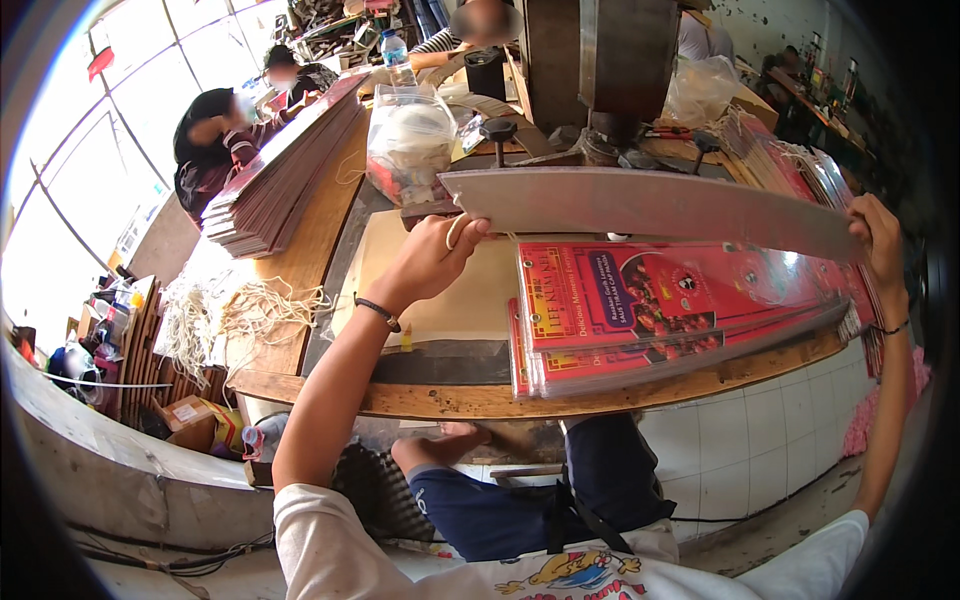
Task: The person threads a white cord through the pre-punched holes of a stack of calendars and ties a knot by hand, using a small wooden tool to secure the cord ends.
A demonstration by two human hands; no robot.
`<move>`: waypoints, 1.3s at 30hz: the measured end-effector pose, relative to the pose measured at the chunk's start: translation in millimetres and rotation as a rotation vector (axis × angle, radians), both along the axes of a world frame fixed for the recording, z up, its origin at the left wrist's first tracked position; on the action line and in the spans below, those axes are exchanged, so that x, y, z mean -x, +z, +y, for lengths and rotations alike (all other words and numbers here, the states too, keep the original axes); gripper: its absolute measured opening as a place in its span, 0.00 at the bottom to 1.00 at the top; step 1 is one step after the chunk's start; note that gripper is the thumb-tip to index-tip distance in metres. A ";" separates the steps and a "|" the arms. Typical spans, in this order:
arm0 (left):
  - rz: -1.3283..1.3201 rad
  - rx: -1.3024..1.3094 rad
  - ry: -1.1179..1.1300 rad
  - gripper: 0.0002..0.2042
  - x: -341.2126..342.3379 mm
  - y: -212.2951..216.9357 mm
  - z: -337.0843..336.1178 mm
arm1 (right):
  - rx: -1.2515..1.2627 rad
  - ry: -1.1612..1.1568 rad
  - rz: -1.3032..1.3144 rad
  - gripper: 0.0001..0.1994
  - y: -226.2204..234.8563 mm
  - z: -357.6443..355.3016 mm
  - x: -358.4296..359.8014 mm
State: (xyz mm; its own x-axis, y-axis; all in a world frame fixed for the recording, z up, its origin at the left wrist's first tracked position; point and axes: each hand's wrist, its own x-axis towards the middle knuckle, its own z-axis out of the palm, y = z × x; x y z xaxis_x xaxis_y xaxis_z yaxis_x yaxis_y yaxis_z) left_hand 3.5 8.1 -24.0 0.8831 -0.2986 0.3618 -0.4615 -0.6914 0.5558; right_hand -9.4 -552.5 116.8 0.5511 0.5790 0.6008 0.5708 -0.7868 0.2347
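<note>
A long, flat grey panel (pixel 650 205) is stretched between my two hands, tilted on edge above the table. My left hand (pixel 440 255) grips its left end, with a loop of pale cord (pixel 457 230) at the fingers. At the other end, my right hand (pixel 880 245) is closed round the panel's edge. Beneath it lies a stack of glossy red printed panels (pixel 600 345) with food pictures, close to the table's front edge. Left of this stack is a tan sheet (pixel 440 300), partly behind my left forearm. The panel's far face is hidden.
Tall machine housing (pixel 630 60) with black knobs (pixel 498 130) stands behind the panel. A clear bag (pixel 410 145), water bottle (pixel 395 55), pale cord bundle (pixel 265 315) and leaning panel stack (pixel 280 175) occupy the left. More corded panels (pixel 790 165) lie right. Other people sit beyond.
</note>
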 end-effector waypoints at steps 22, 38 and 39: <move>-0.065 -0.288 -0.140 0.15 4.3 -3.3 -15.7 | 0.116 -0.442 -0.047 0.15 16.0 -220.8 76.7; -0.080 -0.253 -0.155 0.14 3.2 -6.5 -5.9 | 0.118 -0.170 -0.107 0.15 9.7 -125.4 46.1; -0.045 -0.254 -0.156 0.14 2.3 -4.5 -6.7 | 0.116 -0.164 -0.100 0.16 10.9 -127.3 44.6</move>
